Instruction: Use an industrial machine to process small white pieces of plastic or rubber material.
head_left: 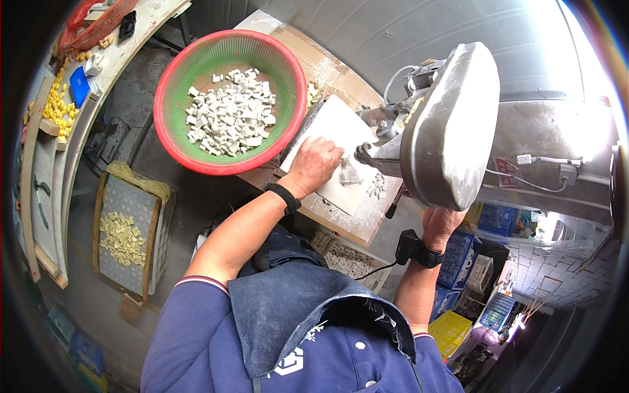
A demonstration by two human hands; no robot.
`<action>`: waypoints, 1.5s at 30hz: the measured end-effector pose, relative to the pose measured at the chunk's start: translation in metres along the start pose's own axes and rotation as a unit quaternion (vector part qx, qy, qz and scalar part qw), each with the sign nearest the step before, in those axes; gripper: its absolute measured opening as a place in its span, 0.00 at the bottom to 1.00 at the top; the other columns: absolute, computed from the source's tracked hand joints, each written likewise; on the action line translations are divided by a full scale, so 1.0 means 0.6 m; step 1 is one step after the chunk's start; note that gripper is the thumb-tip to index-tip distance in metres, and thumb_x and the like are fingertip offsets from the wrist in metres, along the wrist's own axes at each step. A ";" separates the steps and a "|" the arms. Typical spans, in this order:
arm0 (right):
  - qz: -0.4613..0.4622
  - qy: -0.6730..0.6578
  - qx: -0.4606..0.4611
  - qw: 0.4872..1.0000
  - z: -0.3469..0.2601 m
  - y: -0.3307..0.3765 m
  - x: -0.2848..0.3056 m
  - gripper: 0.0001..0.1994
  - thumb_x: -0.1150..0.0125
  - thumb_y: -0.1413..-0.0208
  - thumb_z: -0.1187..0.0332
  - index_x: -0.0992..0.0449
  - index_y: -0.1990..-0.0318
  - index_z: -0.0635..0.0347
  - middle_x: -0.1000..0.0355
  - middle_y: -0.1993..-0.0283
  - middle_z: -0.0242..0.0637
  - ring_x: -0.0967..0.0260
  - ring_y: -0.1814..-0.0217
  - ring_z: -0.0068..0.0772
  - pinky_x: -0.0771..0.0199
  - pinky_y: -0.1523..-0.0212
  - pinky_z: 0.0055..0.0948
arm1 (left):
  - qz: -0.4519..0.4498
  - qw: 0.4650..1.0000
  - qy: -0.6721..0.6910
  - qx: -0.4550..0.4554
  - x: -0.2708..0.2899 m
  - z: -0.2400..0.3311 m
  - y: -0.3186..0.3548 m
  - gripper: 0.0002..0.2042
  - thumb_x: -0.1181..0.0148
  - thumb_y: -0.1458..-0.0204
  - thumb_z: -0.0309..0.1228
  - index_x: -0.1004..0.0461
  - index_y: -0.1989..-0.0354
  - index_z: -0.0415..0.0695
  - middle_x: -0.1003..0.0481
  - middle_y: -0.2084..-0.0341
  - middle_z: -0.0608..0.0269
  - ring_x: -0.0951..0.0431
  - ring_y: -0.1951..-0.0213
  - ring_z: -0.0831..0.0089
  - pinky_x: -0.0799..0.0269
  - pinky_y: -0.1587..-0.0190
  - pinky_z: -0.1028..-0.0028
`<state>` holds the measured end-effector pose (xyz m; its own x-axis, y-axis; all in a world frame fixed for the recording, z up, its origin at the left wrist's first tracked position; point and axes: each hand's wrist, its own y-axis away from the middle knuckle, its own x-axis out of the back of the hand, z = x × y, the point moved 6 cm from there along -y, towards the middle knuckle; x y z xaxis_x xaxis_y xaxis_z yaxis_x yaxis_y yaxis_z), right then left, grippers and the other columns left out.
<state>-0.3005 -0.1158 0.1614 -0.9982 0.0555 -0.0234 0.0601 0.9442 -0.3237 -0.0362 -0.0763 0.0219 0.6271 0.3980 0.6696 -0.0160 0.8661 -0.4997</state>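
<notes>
My left hand [316, 164] rests on a white board [337, 124] on the worktable, its fingers curled together. Whatever it may grip is too small or too hidden to make out. Just beside its fingertips lies a pale ribbed block [352, 173], with small grey-white offcuts [376, 186] to its right. A grey bench drill press [452, 124] reaches over the board. Under its rounded housing is my right hand [440, 224], raised with the fingers hidden by the machine. A red-rimmed green basket [230, 169] left of the board holds many small white pieces [229, 114].
A crate [113, 190] with pale yellow pieces stands on the floor at left. A bench at far left carries yellow pieces [57, 105] and a blue tray [79, 86]. Below the worktable is a bin of white scraps [354, 263]. Blue crates [457, 259] stack at right.
</notes>
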 end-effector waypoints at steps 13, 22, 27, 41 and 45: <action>-0.009 0.002 0.014 1.000 -0.008 0.002 -0.013 0.25 0.35 0.39 0.63 0.37 0.40 0.63 0.32 0.41 0.38 0.33 0.39 0.32 0.35 0.35 0.35 | 0.004 1.000 0.007 -0.002 -0.001 0.000 -0.001 0.02 0.42 0.52 0.28 0.24 0.71 0.49 0.27 0.77 0.67 0.25 0.67 0.68 0.31 0.60 0.66; -0.010 0.004 0.020 1.000 -0.011 0.002 -0.019 0.24 0.36 0.39 0.63 0.37 0.40 0.63 0.31 0.41 0.39 0.33 0.39 0.32 0.34 0.36 0.35 | 0.000 1.000 0.003 -0.004 0.000 0.001 -0.001 0.02 0.42 0.54 0.27 0.24 0.72 0.49 0.27 0.77 0.66 0.25 0.67 0.67 0.31 0.60 0.66; -0.009 0.007 0.021 1.000 -0.010 0.000 -0.018 0.24 0.36 0.38 0.63 0.37 0.40 0.63 0.31 0.41 0.39 0.33 0.39 0.32 0.34 0.36 0.35 | 0.006 1.000 0.009 -0.006 0.001 0.001 0.000 0.01 0.42 0.53 0.27 0.25 0.73 0.48 0.27 0.77 0.66 0.25 0.67 0.67 0.31 0.60 0.66; -0.013 0.004 0.027 1.000 -0.012 0.001 -0.020 0.24 0.36 0.39 0.63 0.37 0.40 0.63 0.31 0.42 0.39 0.32 0.40 0.32 0.34 0.36 0.35 | 0.006 1.000 0.018 -0.004 0.000 -0.001 0.001 0.01 0.41 0.52 0.28 0.24 0.72 0.48 0.27 0.76 0.65 0.25 0.66 0.66 0.31 0.60 0.65; -0.011 0.007 0.031 0.999 -0.013 0.000 -0.023 0.24 0.35 0.39 0.63 0.37 0.40 0.63 0.31 0.42 0.39 0.32 0.40 0.32 0.34 0.36 0.35 | 0.000 1.000 0.019 -0.004 -0.002 -0.002 0.001 0.01 0.42 0.52 0.29 0.24 0.72 0.48 0.27 0.76 0.66 0.25 0.66 0.66 0.32 0.59 0.65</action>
<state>-0.2867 -0.1140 0.1693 -0.9992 0.0403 -0.0030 0.0384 0.9232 -0.3824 -0.0359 -0.0764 0.0202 0.6556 0.3861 0.6489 -0.0091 0.8634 -0.5045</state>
